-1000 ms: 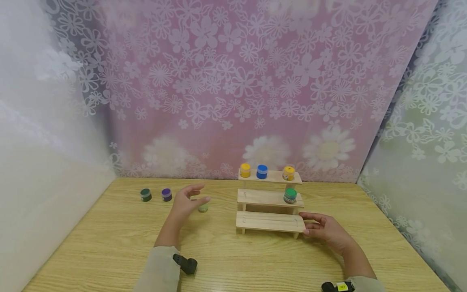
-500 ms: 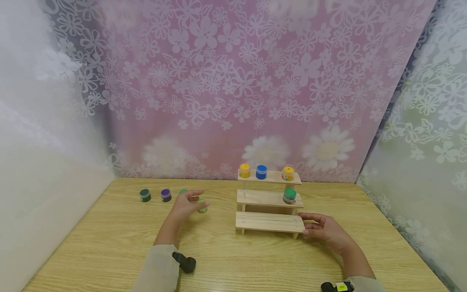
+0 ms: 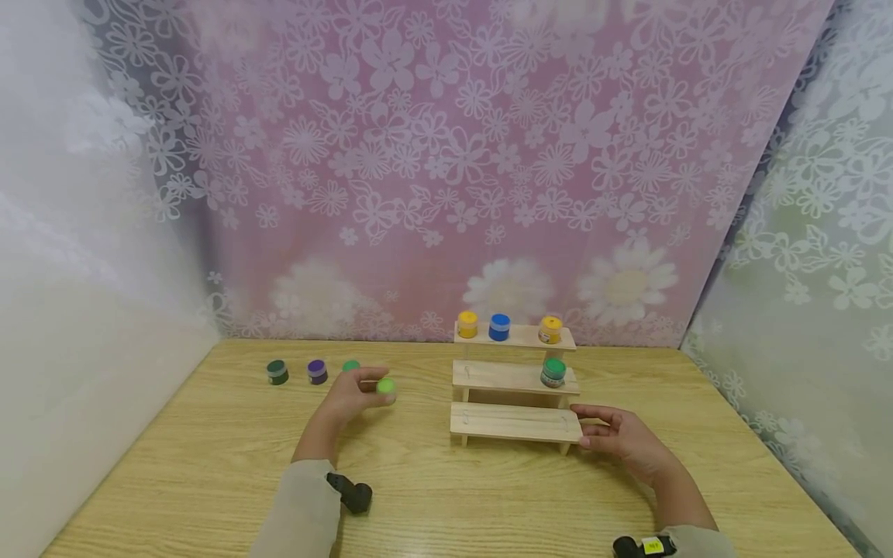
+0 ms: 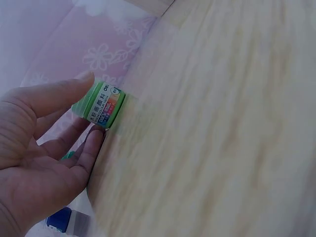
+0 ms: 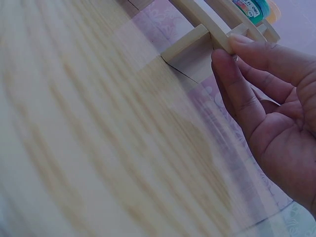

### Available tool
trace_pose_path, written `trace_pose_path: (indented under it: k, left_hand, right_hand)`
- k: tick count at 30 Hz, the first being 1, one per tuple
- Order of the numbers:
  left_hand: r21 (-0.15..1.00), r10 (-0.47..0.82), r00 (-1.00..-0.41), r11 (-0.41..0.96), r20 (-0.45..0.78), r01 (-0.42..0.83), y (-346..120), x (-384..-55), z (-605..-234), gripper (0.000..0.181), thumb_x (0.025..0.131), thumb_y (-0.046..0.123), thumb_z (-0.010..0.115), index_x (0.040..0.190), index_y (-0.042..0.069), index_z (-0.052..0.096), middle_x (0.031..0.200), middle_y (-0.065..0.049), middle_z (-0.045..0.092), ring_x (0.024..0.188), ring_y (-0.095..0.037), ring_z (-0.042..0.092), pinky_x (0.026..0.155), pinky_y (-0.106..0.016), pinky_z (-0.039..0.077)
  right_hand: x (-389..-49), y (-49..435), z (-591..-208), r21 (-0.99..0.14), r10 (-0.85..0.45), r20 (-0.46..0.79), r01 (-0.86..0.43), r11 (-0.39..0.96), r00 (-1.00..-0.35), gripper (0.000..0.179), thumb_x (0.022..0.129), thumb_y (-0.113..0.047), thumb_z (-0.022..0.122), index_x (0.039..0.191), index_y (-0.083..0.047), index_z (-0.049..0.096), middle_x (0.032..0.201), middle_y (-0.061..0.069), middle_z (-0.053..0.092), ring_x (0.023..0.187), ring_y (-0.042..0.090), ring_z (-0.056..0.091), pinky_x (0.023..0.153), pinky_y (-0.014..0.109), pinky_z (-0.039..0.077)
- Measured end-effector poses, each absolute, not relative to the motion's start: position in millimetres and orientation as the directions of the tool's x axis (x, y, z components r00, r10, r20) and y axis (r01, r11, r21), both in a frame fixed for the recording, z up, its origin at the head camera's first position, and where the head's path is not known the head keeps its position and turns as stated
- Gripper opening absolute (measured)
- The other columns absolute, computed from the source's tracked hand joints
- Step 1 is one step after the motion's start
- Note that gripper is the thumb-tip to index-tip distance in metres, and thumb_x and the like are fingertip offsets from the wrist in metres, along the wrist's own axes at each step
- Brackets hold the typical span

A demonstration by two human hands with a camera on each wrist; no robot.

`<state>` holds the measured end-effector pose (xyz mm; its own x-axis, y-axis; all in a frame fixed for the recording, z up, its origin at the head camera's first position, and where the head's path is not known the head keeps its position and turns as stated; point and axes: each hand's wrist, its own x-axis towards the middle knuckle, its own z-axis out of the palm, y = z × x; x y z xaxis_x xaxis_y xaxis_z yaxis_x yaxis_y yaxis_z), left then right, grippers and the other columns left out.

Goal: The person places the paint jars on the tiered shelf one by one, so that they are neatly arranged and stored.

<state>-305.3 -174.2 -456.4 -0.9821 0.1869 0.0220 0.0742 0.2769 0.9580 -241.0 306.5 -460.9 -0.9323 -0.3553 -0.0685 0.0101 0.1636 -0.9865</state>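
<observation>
My left hand (image 3: 352, 395) has its thumb and fingers around a small light green paint jar (image 3: 387, 385), gripping it by the sides. In the left wrist view, the labelled light green jar (image 4: 104, 104) sits between thumb and fingers, its base at the wooden tabletop. A green-lidded jar (image 3: 351, 365) is partly hidden behind that hand. My right hand (image 3: 628, 442) pinches the right end of the lowest step of a three-step wooden display stand (image 3: 516, 423); the right wrist view shows thumb and fingertips on the plank's corner (image 5: 223, 42).
On the table (image 3: 446, 496), a dark green jar (image 3: 277, 372) and a purple jar (image 3: 317, 372) stand left. The top step bears two yellow jars (image 3: 467, 325) and a blue jar (image 3: 499, 327). A green jar (image 3: 553, 372) stands right on the middle step. A flowered curtain (image 3: 446, 194) hangs behind.
My left hand has lowered slightly and closed its thumb and fingers around the light green jar, whose lid now shows between them. The right hand keeps its place on the stand.
</observation>
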Motion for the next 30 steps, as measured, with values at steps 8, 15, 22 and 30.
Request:
trace_pose_path:
  k: [8,15,22,30]
  left_hand:
    - [0.948,0.145,-0.989,0.310,0.031,0.075,-176,-311,-462,0.048,0.080,0.006,0.081,0.125,0.002,0.065,0.118,-0.009,0.065,0.107,-0.027,0.061,0.091,-0.046,0.051]
    - [0.944,0.113,-0.993,0.325,0.022,0.057,-175,-311,-464,0.046,0.079,0.009,0.082,0.123,0.004,0.067,0.117,-0.010,0.065,0.106,-0.028,0.062,0.091,-0.046,0.052]
    - [0.952,0.083,-0.996,0.303,0.007,0.032,-175,-308,-462,0.049,0.079,0.015,0.083,0.125,0.008,0.067,0.126,-0.009,0.060,0.112,-0.027,0.059,0.097,-0.052,0.046]
    - [0.965,0.096,-0.995,0.261,-0.001,0.024,-170,-303,-454,0.049,0.081,0.012,0.081,0.127,0.009,0.066,0.124,-0.010,0.060,0.113,-0.027,0.059,0.094,-0.047,0.050]
  right_hand:
    - [-242,307,-462,-0.988,-0.359,-0.064,0.008,0.155,-0.931,0.064,0.091,-0.006,0.069,0.144,0.011,0.037,0.118,0.004,0.064,0.103,0.016,0.065,0.084,0.033,0.056]
    - [-242,307,-462,-0.988,-0.367,-0.058,0.002,0.153,-0.929,0.065,0.091,-0.006,0.068,0.144,0.012,0.035,0.119,0.005,0.063,0.103,0.016,0.065,0.084,0.033,0.056]
    - [-242,306,-461,-0.990,-0.371,-0.054,0.001,0.140,-0.927,0.065,0.091,-0.005,0.069,0.144,0.013,0.034,0.118,0.005,0.063,0.103,0.016,0.065,0.083,0.033,0.056]
    - [-241,307,-461,-0.990,-0.368,-0.053,0.001,0.140,-0.929,0.064,0.091,-0.005,0.068,0.143,0.012,0.036,0.118,0.006,0.063,0.102,0.017,0.065,0.083,0.034,0.056]
